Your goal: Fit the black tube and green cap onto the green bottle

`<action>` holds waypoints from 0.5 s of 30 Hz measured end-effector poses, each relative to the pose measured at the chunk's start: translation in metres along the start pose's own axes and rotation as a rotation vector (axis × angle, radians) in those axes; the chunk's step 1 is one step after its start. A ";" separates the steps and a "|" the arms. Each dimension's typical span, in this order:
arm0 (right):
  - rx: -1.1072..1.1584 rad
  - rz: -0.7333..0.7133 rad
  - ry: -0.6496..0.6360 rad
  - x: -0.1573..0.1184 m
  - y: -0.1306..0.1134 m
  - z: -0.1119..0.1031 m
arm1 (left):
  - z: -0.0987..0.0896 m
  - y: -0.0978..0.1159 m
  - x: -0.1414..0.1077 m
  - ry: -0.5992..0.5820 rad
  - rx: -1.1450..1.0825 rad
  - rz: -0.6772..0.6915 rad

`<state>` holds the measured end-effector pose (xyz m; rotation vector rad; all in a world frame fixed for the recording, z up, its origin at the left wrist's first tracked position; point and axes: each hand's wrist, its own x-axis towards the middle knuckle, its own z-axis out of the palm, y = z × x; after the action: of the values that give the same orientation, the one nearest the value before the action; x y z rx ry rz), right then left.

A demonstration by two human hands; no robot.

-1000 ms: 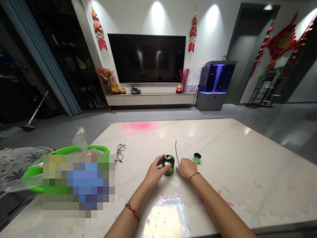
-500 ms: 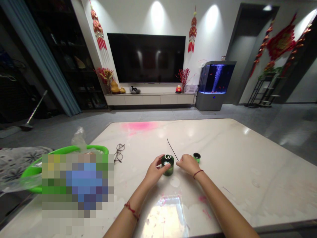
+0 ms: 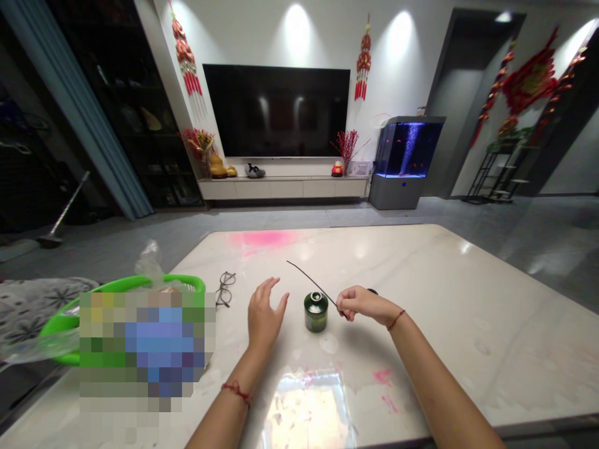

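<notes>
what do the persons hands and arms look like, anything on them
The left hand and right hand are bare, with no gloves, and the forearms show no sleeves. Each wrist wears a thin red cord: the left wrist's red cord bracelet has a small knot or loose end, and the right wrist's red cord bracelet looks like a plain band.

Right hand (image 3: 364, 304): at 3 o'clock from the green jar (image 3: 316, 313), pinching a thin black wire (image 3: 311, 282) (its free end points toward 10 o'clock).
Left hand (image 3: 265, 315): open, fingers spread, at 9 o'clock from the jar.
Around: upright jar on the marble table (image 3: 468, 349), eyeglasses (image 3: 225, 289) at 10 o'clock, green basket (image 3: 116, 287) further out.
</notes>
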<state>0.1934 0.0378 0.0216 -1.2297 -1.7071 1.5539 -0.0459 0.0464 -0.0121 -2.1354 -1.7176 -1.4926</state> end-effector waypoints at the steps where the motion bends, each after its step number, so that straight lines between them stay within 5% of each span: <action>1: -0.004 -0.009 -0.029 -0.001 0.000 0.000 | -0.003 -0.001 0.001 0.027 0.058 0.035; 15: -0.003 -0.015 -0.233 -0.001 0.004 0.002 | -0.012 0.005 0.003 0.032 0.274 0.157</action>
<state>0.1935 0.0358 0.0172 -1.0683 -1.8576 1.7425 -0.0498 0.0401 -0.0013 -2.0388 -1.5951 -1.1697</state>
